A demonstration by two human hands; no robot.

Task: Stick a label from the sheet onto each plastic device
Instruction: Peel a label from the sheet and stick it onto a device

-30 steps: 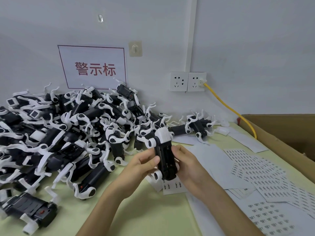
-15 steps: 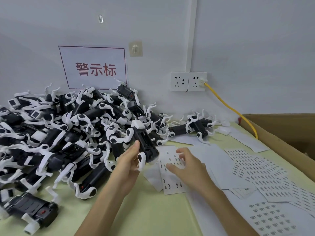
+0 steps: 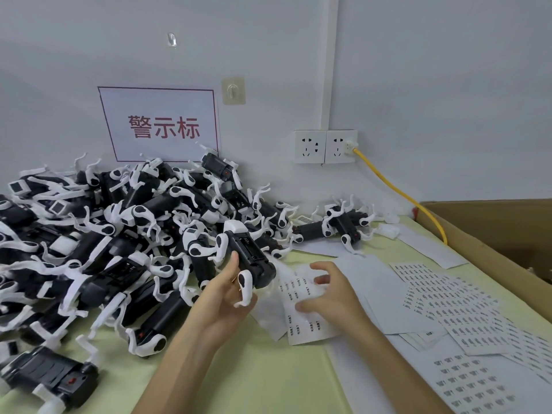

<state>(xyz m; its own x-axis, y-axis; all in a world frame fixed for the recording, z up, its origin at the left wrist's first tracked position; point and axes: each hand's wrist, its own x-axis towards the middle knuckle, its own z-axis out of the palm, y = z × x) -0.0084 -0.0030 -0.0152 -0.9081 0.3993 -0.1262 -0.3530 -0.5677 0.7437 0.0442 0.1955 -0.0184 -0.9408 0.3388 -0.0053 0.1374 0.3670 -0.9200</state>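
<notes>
My left hand [image 3: 227, 297] grips a black plastic device with white legs [image 3: 250, 258], held tilted just above the table in front of the pile. My right hand [image 3: 330, 289] lies on a small white label sheet [image 3: 301, 321] beside it, fingers bent over the sheet's upper part; whether it pinches a label I cannot tell. A large heap of the same black and white devices [image 3: 119, 234] fills the left half of the table up to the wall.
More label sheets [image 3: 448, 306] are spread over the right of the pale green table [image 3: 263, 380]. A cardboard box [image 3: 493, 231] stands at the far right. A yellow cable [image 3: 397, 192] runs from the wall socket [image 3: 325, 146]. One device [image 3: 50, 376] lies bottom left.
My right hand let go of the device and moved down onto the small label sheet. My left hand carried the device left and tilted it.
</notes>
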